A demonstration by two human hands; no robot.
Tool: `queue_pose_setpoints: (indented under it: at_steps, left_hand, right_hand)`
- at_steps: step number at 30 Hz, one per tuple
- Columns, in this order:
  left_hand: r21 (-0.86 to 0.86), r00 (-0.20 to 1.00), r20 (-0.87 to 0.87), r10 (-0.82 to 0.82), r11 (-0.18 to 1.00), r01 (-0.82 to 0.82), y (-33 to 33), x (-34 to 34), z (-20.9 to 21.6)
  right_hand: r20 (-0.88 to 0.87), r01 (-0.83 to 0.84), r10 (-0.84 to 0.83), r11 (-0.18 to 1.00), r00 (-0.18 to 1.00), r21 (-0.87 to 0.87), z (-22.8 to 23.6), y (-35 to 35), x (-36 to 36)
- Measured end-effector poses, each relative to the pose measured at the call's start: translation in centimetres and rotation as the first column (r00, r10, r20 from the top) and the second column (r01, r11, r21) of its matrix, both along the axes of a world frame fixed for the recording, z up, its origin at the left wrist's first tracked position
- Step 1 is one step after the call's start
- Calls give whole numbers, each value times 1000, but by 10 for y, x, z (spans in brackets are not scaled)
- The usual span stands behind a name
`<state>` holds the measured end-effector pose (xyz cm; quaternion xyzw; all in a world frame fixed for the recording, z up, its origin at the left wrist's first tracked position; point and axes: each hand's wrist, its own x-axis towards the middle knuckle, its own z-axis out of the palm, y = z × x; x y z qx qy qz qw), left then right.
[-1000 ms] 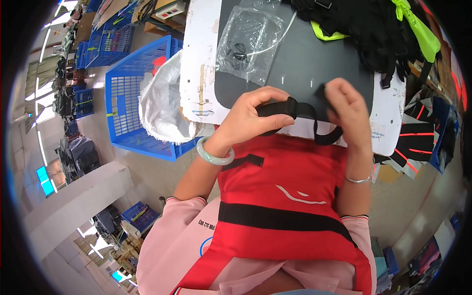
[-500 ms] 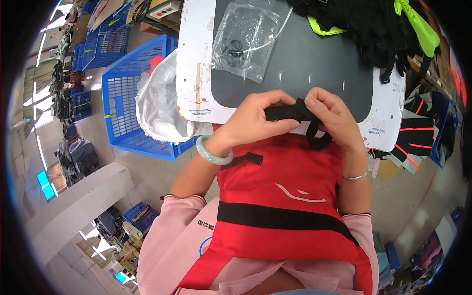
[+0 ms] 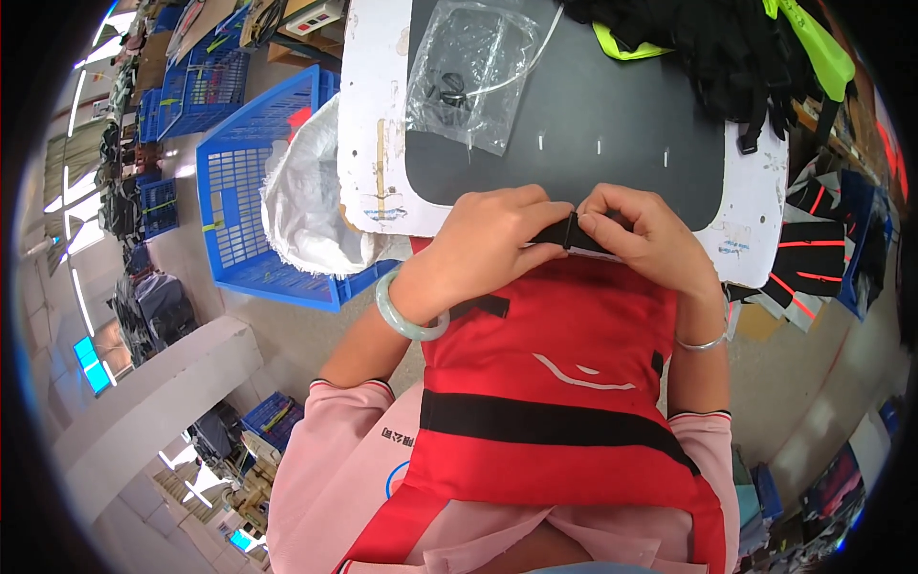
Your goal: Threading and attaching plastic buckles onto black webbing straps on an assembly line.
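Between my hands, over the near edge of the table, is a black webbing strap (image 3: pixel 555 234). My left hand (image 3: pixel 483 239) is closed, pinching the strap between thumb and fingers from the left. From the right, my right hand (image 3: pixel 645 237) grips the same strap, its thumb and index finger meeting my left fingertips. A dark upright edge shows where the fingers meet; whether it is a buckle or a fold I cannot tell. Part of the strap is hidden behind the fingers. Below the hands hangs the red apron (image 3: pixel 550 325) that I wear.
Beyond my hands, a clear plastic bag (image 3: pixel 488 57) with small black parts lies on the white-edged table (image 3: pixel 373 143). At the far right is a heap of black straps (image 3: pixel 712 57) with neon-yellow fabric (image 3: pixel 813 48). Left stand a blue crate (image 3: pixel 229 201) and a white sack (image 3: pixel 306 201).
Both hands have drawn closer together and lower, with the strap in them. The black loop that hung below the right hand no longer shows.
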<state>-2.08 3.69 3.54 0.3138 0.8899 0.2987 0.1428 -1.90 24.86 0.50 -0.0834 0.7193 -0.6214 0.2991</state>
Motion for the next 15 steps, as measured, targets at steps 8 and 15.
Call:
queue_pose_setpoints:
  at_steps: [8,15]
  left_hand:
    - [326,983,169,74,937,-127,1,-2,-4]
    - [434,568,819,80,562,-704,7,5,-17]
  right_hand:
    - [116,150,-125,961,985,-231,-13,-7,12]
    - [81,403,-400,852,913,-334,-18,-37,8]
